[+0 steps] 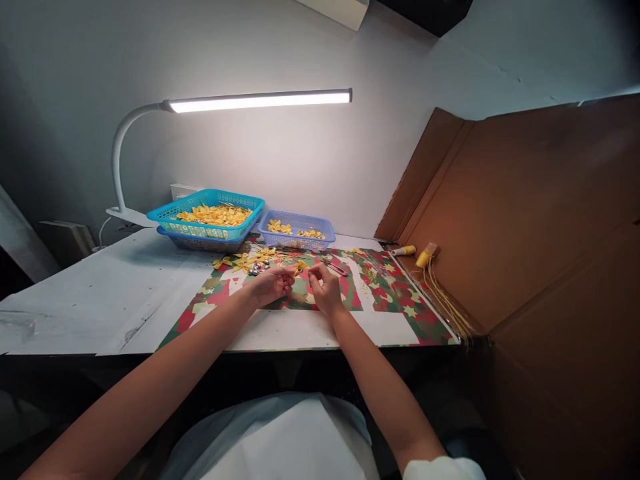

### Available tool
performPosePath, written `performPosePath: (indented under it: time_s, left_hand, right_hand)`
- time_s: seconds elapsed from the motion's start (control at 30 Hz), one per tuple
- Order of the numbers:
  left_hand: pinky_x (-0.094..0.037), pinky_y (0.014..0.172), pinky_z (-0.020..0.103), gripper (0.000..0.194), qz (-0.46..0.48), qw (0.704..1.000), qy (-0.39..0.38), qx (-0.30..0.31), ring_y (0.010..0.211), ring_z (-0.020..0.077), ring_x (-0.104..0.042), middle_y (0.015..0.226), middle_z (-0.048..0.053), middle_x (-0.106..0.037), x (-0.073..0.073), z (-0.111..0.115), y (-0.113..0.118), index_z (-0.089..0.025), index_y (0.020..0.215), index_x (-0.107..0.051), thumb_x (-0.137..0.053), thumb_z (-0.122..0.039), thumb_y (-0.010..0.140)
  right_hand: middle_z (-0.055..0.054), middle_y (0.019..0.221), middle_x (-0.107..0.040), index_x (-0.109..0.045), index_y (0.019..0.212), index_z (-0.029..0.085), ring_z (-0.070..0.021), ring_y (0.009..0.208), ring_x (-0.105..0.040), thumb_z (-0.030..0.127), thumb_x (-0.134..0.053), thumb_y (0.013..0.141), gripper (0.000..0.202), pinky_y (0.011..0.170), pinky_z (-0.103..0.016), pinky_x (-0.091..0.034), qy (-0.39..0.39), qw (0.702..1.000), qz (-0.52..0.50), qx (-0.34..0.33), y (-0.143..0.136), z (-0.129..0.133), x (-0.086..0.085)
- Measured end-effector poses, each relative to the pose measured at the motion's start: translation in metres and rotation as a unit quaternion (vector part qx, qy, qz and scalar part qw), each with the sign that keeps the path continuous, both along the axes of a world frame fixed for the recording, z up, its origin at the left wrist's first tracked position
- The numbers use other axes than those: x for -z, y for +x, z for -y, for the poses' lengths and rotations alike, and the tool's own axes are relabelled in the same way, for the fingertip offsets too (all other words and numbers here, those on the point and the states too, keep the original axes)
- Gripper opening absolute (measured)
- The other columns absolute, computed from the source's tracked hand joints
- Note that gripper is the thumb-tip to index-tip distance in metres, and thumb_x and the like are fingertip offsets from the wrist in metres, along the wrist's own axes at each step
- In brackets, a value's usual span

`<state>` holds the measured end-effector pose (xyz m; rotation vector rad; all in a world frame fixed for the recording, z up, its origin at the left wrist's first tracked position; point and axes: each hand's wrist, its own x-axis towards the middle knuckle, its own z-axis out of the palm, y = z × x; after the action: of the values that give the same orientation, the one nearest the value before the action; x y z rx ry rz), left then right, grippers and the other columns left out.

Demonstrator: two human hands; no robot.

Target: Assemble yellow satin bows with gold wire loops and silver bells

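Left hand (273,287) pinches one yellow bow (300,267); right hand (326,292) bunched just beside it, hold unclear. Three baskets (296,241) beyond bow; lowest's contents hidden.

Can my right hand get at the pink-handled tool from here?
Probably yes: the pink-handled tool lies just beyond the right hand, with nothing visible blocking it, though that hand is pinched close to the yellow bow in the left hand.

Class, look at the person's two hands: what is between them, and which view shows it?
The head view shows a small yellow bow-like piece between the left hand and the right hand, held by the left.
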<state>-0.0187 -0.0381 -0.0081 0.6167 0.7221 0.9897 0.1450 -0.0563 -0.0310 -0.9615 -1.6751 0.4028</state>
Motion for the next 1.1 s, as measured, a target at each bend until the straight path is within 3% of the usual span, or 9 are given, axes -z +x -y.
performPosePath:
  time_s: [1.1]
  left_hand:
    - [-0.039, 0.040, 0.018, 0.012, -0.019, 1.000, -0.005, 0.007, 0.046, 0.0095, -0.056, 0.059, 0.001, -0.061, 0.0024, -0.0011, -0.0007, -0.013, 0.072, -0.060, -0.060, -0.001, 0.075]
  right_hand:
    - [0.001, 0.065, -0.056, -0.052, 0.076, 0.023, -0.0151, 0.058, -0.050, 0.030, -0.045, 0.087, 0.015, 0.058, -0.027, -0.039, 0.008, 0.999, 0.026, 0.027, 0.0021, 0.0042, -0.0047]
